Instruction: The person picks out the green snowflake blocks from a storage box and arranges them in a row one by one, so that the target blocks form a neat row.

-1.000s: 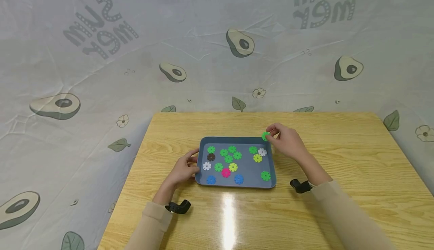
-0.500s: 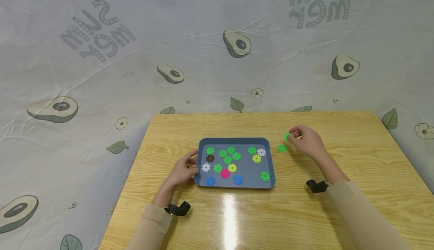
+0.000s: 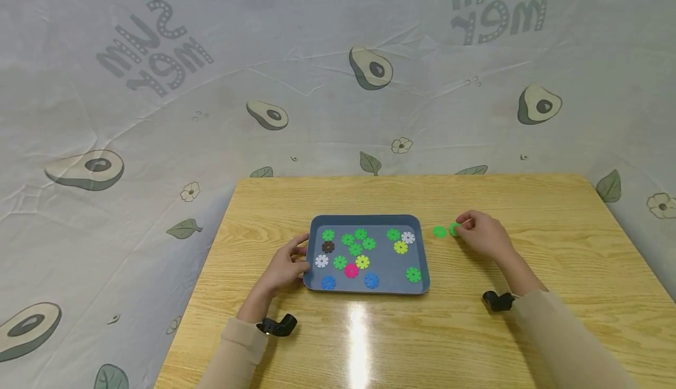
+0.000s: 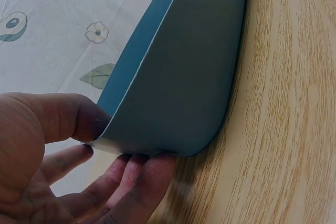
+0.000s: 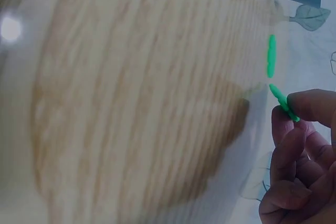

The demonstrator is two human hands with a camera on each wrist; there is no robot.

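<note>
A blue-grey tray (image 3: 391,283) lies on the table, holding several notched plastic discs in green, white, yellow, blue, pink and brown. My left hand (image 3: 285,264) grips the tray's left wall; in the left wrist view the thumb hooks over the rim (image 4: 137,72) with fingers underneath. Right of the tray, my right hand (image 3: 483,235) pinches a green notched disc (image 5: 282,100) between thumb and fingertips, tilted close over the wood. Beside it another green disc (image 3: 439,232) lies flat on the table.
The wooden table (image 3: 359,342) reaches back to a pale cloth backdrop (image 3: 317,84) printed with avocados and leaves. Black wrist cameras sit on both forearms, the right one (image 3: 497,301) hanging above the table.
My right hand has carried the green disc from the tray's back right corner out to the right, then lowered it beside the other green disc. The left hand stays on the tray.
</note>
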